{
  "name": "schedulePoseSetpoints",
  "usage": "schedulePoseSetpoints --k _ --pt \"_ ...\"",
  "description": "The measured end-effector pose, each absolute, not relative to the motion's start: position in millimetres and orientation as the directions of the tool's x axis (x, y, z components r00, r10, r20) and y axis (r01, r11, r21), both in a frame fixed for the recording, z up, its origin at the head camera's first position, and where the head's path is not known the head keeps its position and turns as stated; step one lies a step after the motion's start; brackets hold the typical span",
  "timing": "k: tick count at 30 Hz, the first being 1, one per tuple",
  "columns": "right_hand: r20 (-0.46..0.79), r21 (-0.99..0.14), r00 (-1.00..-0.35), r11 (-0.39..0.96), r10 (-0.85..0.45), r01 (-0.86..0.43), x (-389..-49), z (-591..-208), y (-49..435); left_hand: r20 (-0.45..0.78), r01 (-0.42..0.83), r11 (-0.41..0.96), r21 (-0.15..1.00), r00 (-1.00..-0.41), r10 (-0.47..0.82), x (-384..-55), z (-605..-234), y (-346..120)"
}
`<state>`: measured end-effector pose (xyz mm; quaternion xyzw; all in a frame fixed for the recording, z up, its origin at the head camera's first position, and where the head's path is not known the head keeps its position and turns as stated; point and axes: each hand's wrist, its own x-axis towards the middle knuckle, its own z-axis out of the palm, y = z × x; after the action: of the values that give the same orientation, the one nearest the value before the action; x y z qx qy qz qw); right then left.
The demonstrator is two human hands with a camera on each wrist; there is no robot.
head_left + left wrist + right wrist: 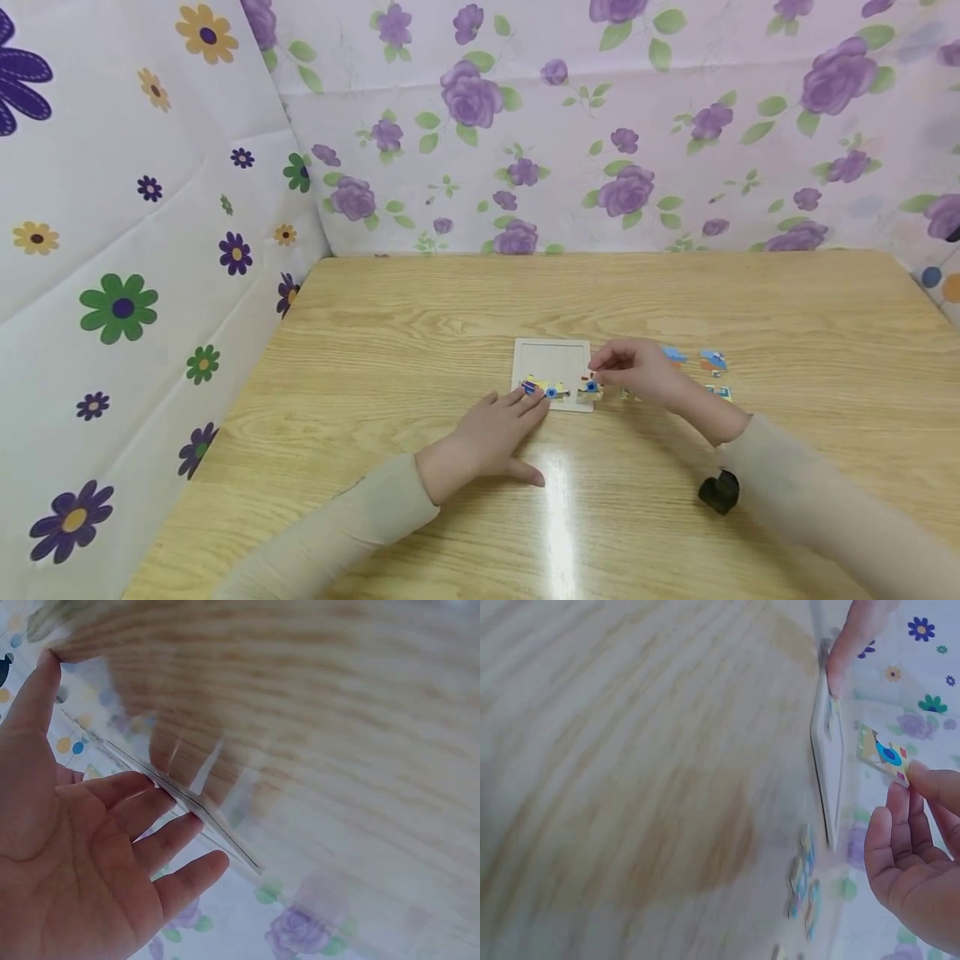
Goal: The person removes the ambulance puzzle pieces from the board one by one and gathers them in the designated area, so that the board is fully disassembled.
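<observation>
A square wooden puzzle tray (553, 357) lies on the table, with joined puzzle pieces (546, 389) along its near left part. My left hand (497, 435) rests at the tray's near left edge with straight, slightly spread fingers touching the pieces there. Between thumb and fingertips, my right hand (643, 372) pinches a puzzle piece (885, 754) with a blue round shape on yellow. That piece is held tilted above the tray's near right corner, apart from the tray in the right wrist view. In the left wrist view, the left palm (67, 855) shows, its fingertips at the tray edge.
Several loose puzzle pieces (713, 360) lie right of the tray, some partly hidden by the right hand. A small black object (719, 492) is by the right sleeve. Flowered cloth (480, 125) hangs behind the wooden table (405, 317) and along its left side.
</observation>
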<state>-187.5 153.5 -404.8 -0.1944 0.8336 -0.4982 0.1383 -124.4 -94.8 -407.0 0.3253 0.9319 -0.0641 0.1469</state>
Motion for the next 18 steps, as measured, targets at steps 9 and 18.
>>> schedulePoseSetpoints --k 9,18 --pt "-0.076 -0.880 -0.912 0.457 -0.403 -0.129 -182.5 -397.6 179.1 -0.289 0.633 0.773 -0.038 -0.748 0.598 -124.7 -406.4 -94.1" --pt "-0.090 -0.874 -0.922 0.474 -0.376 -0.108 -177.5 -392.8 205.8 -0.272 0.654 0.754 -0.063 -0.738 0.617 -123.9 -405.8 -93.9"
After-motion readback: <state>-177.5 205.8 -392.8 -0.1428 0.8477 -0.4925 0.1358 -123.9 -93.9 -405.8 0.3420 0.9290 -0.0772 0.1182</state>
